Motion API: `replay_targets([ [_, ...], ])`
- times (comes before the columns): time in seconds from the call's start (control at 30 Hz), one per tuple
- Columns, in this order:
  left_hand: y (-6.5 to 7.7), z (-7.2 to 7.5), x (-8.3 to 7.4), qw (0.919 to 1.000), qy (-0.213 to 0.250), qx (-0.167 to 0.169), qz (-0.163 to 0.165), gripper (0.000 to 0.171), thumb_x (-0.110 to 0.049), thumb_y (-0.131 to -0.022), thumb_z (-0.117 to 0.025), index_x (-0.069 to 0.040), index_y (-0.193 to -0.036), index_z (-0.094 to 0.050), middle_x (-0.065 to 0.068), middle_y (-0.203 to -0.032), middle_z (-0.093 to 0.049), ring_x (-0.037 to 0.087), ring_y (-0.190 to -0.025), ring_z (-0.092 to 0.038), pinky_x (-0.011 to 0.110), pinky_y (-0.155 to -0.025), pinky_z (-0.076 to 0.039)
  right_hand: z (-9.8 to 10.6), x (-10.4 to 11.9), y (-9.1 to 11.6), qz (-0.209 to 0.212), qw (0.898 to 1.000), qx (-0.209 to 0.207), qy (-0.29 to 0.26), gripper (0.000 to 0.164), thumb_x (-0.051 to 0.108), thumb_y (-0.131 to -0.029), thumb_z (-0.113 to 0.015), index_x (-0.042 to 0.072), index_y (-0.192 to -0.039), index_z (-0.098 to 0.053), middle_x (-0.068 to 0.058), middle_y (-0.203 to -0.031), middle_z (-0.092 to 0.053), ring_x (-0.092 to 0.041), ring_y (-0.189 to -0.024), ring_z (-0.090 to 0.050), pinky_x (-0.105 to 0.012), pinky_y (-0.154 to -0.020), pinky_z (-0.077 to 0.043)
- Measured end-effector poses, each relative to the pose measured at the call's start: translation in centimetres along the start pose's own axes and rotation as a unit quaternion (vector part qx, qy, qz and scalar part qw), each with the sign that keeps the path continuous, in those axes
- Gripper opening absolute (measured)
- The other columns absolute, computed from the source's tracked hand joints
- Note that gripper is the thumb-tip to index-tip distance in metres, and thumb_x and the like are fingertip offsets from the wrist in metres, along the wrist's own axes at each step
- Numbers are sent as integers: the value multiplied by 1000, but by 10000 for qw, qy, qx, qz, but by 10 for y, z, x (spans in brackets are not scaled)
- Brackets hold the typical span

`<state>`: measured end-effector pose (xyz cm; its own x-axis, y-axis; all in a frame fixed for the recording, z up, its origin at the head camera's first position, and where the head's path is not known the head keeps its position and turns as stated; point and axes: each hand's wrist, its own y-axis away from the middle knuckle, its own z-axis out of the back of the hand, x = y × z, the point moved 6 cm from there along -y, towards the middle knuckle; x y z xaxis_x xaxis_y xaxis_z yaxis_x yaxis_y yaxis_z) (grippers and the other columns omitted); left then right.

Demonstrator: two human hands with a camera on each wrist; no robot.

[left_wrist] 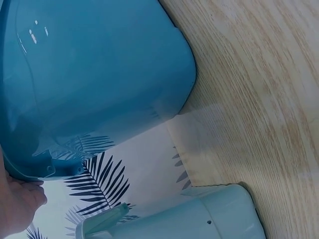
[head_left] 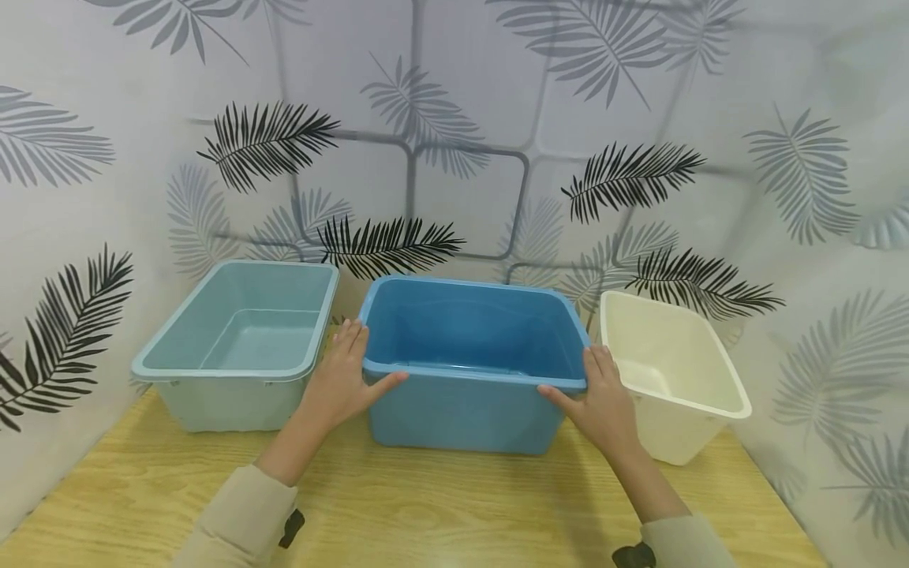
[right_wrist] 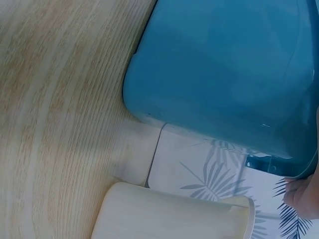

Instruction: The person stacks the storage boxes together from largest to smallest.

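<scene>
A blue plastic storage tub (head_left: 461, 418) without a lid stands in the middle of the table in the head view, its open top facing up. My left hand (head_left: 342, 380) grips its rim at the near left corner, thumb along the front edge. At the near right corner my right hand (head_left: 604, 404) holds the rim in the same way. Both wrist views show fingers tucked beneath the lip, with the left hand (left_wrist: 20, 206) and right hand (right_wrist: 305, 196) partly cut off by the frame. Nothing can be seen inside the tub.
A pale teal tub (head_left: 234, 406) stands left of the blue one, close to my left hand. To the right is a cream tub (head_left: 663, 422), close behind my right hand. The wood-grain table (head_left: 440, 505) meets a leaf-patterned wall covering (head_left: 469, 197) behind.
</scene>
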<state>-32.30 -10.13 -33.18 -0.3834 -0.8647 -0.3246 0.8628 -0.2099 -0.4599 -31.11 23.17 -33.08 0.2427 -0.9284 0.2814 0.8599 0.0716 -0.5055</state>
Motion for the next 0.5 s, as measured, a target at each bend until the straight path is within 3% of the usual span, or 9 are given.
replay_targets([
  [0.5,9,6,-5,9999,-33,-91,-63,94,-61,-76,-56,11,-133,-34,27,-141,-31,40,-135,-21,49,-110,-22,4,2,9,53,9998,-189,-38,93,54,-71,-66,-9,-132,-36,-26,-139,-35,-40,-132,-27,-57,-96,-37],
])
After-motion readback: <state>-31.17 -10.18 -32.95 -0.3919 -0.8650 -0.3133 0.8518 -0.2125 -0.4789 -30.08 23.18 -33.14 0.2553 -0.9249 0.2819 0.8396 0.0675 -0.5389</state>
